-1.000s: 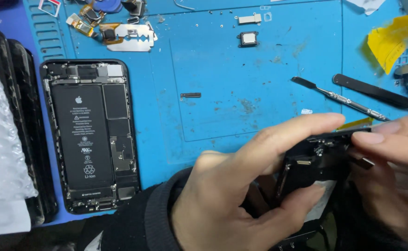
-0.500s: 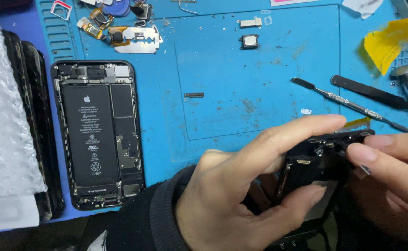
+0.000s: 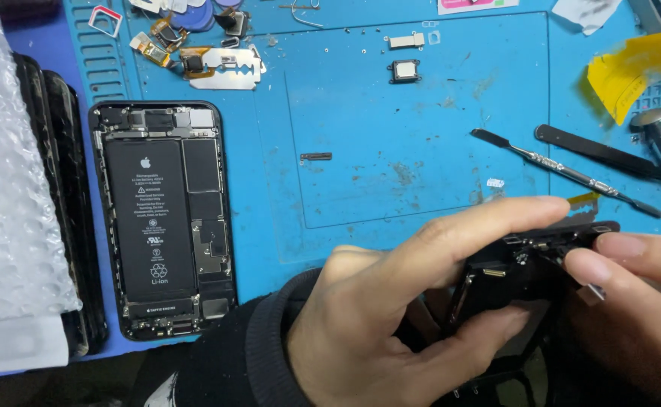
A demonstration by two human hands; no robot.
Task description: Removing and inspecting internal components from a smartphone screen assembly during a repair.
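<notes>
At the counter's near right edge, the left hand [image 3: 391, 316] clamps the black screen assembly [image 3: 530, 267] between thumb and forefinger, long axis running toward the person. The right hand [image 3: 632, 301] pinches at its top edge, just beside, touching small parts there.

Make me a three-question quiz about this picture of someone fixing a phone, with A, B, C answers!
1. Where does the opened phone lie?
A) left of the hands
B) right of the hands
C) under the hands

2. What colour is the work mat?
A) red
B) blue
C) green

3. What are the hands doing?
A) resting flat
B) both gripping the dark phone part
C) holding nothing

Answers: 1 A, it lies at the mat's left edge. 2 B, the mat is blue. 3 B, the left hand and right hand pinch it.
</notes>
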